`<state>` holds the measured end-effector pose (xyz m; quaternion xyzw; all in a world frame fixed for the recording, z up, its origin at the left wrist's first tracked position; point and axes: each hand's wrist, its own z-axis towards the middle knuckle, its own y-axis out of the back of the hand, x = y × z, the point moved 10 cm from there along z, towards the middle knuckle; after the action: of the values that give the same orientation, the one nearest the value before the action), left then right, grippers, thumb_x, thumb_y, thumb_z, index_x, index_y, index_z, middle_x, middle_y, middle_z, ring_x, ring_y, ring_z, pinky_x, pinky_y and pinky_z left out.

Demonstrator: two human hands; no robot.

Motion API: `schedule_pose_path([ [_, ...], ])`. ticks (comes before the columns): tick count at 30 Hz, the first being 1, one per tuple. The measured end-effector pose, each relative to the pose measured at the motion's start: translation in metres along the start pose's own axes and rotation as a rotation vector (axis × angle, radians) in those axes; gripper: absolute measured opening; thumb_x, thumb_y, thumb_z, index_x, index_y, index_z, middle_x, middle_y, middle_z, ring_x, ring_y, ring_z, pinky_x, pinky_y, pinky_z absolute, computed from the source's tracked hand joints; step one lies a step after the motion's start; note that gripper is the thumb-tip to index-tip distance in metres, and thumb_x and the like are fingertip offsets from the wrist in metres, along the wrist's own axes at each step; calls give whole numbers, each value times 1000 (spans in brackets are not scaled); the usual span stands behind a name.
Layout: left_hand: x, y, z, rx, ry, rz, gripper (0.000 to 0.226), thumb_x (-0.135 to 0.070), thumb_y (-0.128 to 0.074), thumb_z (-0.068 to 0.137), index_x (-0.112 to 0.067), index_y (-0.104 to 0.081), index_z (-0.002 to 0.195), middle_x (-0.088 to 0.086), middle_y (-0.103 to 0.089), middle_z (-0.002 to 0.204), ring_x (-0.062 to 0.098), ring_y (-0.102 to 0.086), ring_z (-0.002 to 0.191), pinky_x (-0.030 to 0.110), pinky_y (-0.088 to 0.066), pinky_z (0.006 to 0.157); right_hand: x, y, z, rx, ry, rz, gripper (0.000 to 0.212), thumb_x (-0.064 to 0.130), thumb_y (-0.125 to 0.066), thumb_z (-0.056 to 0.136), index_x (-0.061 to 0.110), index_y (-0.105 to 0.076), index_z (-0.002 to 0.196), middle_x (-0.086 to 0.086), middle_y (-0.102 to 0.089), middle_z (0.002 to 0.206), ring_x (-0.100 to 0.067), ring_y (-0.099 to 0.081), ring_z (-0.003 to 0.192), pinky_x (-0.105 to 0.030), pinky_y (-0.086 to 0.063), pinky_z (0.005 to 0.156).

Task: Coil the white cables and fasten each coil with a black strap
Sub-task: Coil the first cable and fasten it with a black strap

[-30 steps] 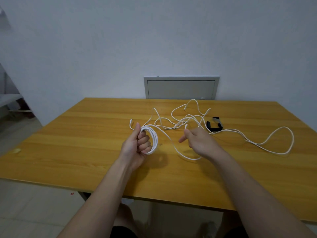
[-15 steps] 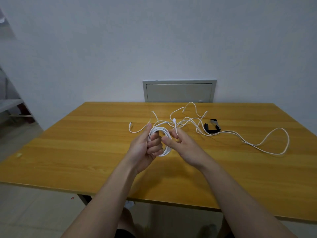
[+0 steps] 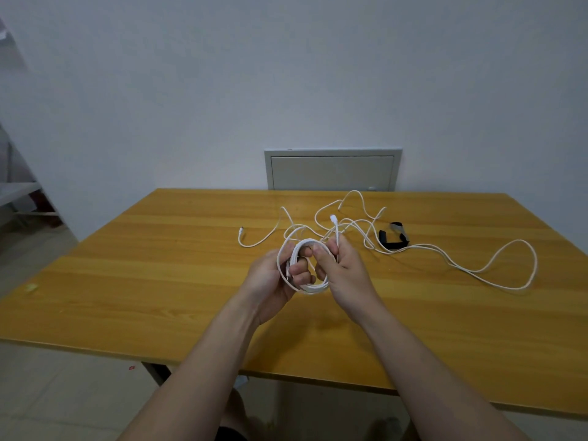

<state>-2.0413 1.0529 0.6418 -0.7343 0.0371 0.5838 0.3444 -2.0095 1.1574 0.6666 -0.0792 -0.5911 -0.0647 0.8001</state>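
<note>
A small coil of white cable [image 3: 313, 286] is held above the wooden table [image 3: 159, 281], in front of me. My left hand [image 3: 273, 281] grips the coil's left side, fingers curled through the loops. My right hand [image 3: 345, 272] pinches the coil's right side, and the cable's free end with its plug [image 3: 334, 219] sticks up from that hand. Behind the hands, loose white cable [image 3: 496, 268] lies tangled across the table and loops out to the right. A black strap [image 3: 394, 240] lies among the strands at the back right.
A grey metal wall panel [image 3: 332, 170] sits behind the table's far edge. A loose cable end [image 3: 241, 232] lies left of the tangle. A small pale scrap [image 3: 31, 286] rests near the table's left edge. Floor shows at the left.
My right hand came in from the right to meet the left hand at the coil, bringing the last length of cable. The cable's plug end now stands above that hand.
</note>
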Motion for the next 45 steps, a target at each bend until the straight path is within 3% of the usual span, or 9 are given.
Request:
schedule_pose_path([
  [3, 2, -1, -1, -114, -28, -40, 46, -33, -32, 111, -8, -55, 81, -7, -26, 47, 8, -27, 37, 28, -40, 58, 4, -6, -1, -42, 10, 38, 28, 20, -56, 104, 14, -38, 83, 2, -44, 64, -7, -41, 52, -25, -43, 49],
  [6, 5, 4, -4, -253, -60, -146, 71, -65, -29, 103, -11, -53, 65, -7, -22, 42, 9, -20, 35, 25, -33, 44, 9, -13, -1, -57, 46, -9, 32, 18, -56, 104, 15, -39, 78, 16, -49, 56, -2, -44, 46, -25, -43, 45],
  [11, -4, 6, -6, -257, -144, -97, 83, -90, -31, 77, -11, -54, 63, -3, -27, 45, 10, -22, 37, 24, -28, 43, 15, -16, 0, -66, 90, -70, 29, 19, -57, 104, 11, -44, 79, 8, -59, 66, -5, -51, 48, -25, -44, 42],
  [14, -13, 3, -10, -224, -245, 40, 78, -86, -36, 75, -12, -59, 66, 0, -32, 47, 10, -26, 37, 24, -34, 44, 13, -15, 1, -55, 110, -102, 34, 24, -57, 104, -1, -44, 85, -11, -55, 71, -15, -52, 53, -27, -44, 42],
  [21, -31, 9, -15, -331, -344, 345, 75, -57, -34, 105, -16, -71, 54, 12, -58, 51, 20, -55, 41, 25, -45, 44, 21, -21, -4, 6, 133, -94, 32, 10, -53, 105, 13, -39, 76, 10, -51, 54, -7, -48, 47, -23, -41, 43],
  [27, -39, 5, -16, -248, -453, 504, 55, -55, -35, 102, -15, -71, 114, 12, -64, 60, 23, -60, 45, 27, -48, 45, 20, -19, -4, 1, 150, -137, 30, 12, -52, 106, 16, -44, 77, 12, -46, 50, -2, -41, 42, -19, -36, 46],
  [33, -51, 5, -19, -268, -657, 919, 53, -55, -40, 106, -25, -78, 85, 0, -72, 68, 19, -70, 64, 47, -56, 62, 8, -15, 0, 32, 110, -158, 31, 21, -54, 106, 18, -43, 77, 9, -43, 55, -7, -34, 46, -23, -31, 45],
  [39, -63, -10, -18, -311, -650, 1450, 72, -60, -19, 104, -20, -67, 68, -6, -65, 69, 15, -60, 72, 46, -48, 66, -3, -14, -1, 62, 76, -156, 34, 21, -54, 106, 4, -40, 81, 7, -38, 59, -9, -30, 47, -28, -26, 45],
  [45, -68, -16, -8, -133, -599, 1477, 63, -45, -42, 108, -19, -59, 53, -2, -60, 55, 12, -56, 54, 33, -37, 55, -4, -16, -4, 133, 38, -146, 34, 18, -52, 106, -6, -39, 86, -8, -33, 67, -12, -27, 50, -27, -24, 44],
])
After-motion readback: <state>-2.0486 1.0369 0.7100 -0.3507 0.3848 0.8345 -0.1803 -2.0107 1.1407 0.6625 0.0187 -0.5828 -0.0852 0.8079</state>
